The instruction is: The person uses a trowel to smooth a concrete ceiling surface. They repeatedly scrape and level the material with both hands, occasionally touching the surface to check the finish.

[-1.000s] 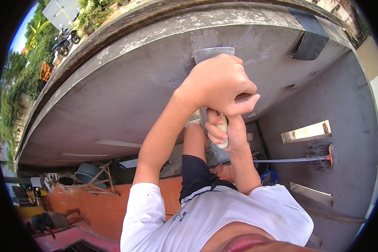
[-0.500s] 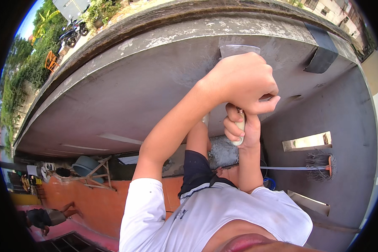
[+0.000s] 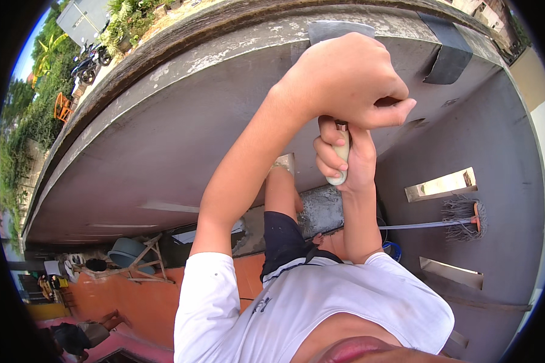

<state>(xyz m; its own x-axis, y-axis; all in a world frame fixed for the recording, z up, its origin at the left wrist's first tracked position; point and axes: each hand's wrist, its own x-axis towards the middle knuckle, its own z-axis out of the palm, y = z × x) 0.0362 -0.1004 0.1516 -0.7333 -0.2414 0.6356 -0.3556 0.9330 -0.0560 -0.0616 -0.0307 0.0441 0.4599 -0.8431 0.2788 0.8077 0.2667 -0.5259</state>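
Observation:
My right hand (image 3: 351, 154) is wrapped round the pale handle (image 3: 343, 154) of a scraper with a metal collar. The wide grey blade (image 3: 340, 30) shows beyond my left hand, at the top edge of the grey plastered wall (image 3: 181, 127). In front of the tool's middle, my left hand (image 3: 351, 78) is closed, knuckles up and thumb to the right. What its fingers hold, if anything, is hidden.
A dark strip (image 3: 448, 51) hangs over the wall's top at the right. A mop (image 3: 463, 219) leans by slotted openings (image 3: 442, 184). At the left stand a basin (image 3: 127, 253) and a wooden frame (image 3: 154, 260); a person (image 3: 82, 336) is farther off.
Both hands and the scraper have moved up in the picture. The blade has gone from the wall's face to its top edge. My right hand has kept its grip on the handle.

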